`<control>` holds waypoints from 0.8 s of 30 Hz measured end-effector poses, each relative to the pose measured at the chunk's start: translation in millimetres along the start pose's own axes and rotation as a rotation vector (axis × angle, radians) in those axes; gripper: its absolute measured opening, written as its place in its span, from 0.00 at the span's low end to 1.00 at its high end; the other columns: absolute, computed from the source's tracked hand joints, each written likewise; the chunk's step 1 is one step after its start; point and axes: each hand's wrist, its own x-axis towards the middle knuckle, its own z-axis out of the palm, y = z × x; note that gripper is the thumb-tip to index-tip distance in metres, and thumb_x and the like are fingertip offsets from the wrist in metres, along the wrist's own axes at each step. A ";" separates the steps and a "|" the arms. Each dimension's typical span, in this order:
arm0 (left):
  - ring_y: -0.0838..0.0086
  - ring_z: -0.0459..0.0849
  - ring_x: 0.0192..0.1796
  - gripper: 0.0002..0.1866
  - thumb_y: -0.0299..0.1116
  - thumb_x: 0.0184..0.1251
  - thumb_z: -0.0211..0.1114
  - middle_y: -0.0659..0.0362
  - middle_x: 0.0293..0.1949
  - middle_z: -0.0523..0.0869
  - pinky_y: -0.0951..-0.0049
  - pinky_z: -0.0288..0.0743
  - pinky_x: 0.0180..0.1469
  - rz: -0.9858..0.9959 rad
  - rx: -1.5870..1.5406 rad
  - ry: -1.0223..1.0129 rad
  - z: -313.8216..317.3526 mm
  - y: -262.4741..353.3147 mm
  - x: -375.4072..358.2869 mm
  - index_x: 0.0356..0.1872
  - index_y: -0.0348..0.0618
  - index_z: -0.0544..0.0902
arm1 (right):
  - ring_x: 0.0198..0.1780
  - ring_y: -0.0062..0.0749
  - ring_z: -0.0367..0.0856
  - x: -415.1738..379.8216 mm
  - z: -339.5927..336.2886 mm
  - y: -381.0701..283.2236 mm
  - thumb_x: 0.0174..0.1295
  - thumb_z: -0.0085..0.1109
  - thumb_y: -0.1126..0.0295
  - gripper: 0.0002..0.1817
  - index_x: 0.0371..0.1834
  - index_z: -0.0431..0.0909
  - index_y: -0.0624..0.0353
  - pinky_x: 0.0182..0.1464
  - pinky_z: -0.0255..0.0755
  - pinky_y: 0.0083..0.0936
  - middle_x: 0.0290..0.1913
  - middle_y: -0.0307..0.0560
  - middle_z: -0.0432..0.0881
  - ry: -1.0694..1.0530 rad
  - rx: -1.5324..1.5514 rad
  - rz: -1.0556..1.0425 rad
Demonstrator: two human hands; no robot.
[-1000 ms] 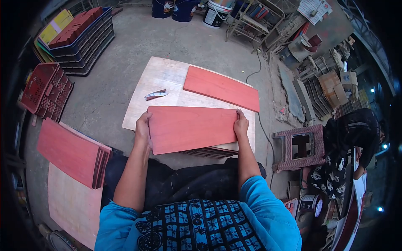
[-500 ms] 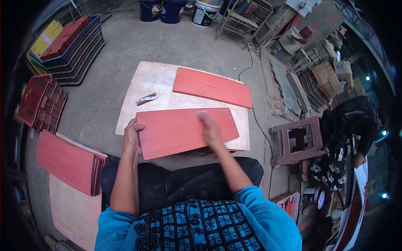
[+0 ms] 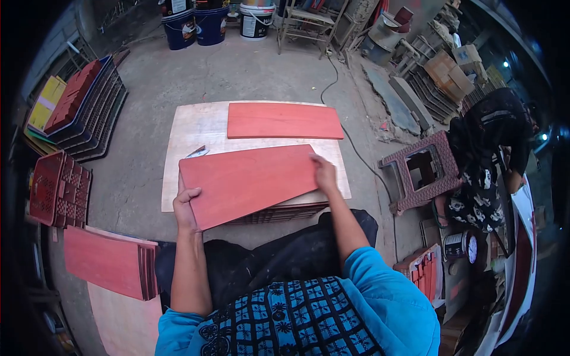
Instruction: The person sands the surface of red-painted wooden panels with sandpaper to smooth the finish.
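Note:
A flat red-painted wooden board (image 3: 249, 181) lies tilted above my lap, its near edge overhanging the worktop. My left hand (image 3: 186, 207) grips its left end, thumb on top and fingers underneath. My right hand (image 3: 324, 176) is at the board's right end, fingers bent over the far right corner and slightly blurred. A small pale piece, seemingly sandpaper, is mostly hidden under those fingers. Behind, a second red board (image 3: 285, 120) rests flat on the pale plywood sheet (image 3: 196, 127). A folded strip (image 3: 198, 152) peeks out beyond the held board's far left corner.
Stacked red boards (image 3: 107, 261) lean at my left, near a red crate (image 3: 56, 190) and stacked dark crates (image 3: 98, 118). Paint buckets (image 3: 256, 22) stand at the back. On the right are a plastic stool (image 3: 418, 169), a cable (image 3: 362, 157) and a bent-over person (image 3: 490, 130).
My right hand has slid from the board's upper middle to its right end. The held board is tilted more, its right side farther away. The camera view has shifted.

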 end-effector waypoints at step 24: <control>0.60 0.70 0.62 0.44 0.24 0.34 0.49 0.50 0.60 0.68 0.64 0.66 0.65 0.008 -0.076 -0.003 30.9 9.7 -8.2 0.67 0.40 0.60 | 0.56 0.36 0.77 -26.3 3.0 -10.2 0.68 0.36 0.79 0.17 0.51 0.78 0.63 0.63 0.66 0.30 0.52 0.51 0.80 0.012 0.057 -0.143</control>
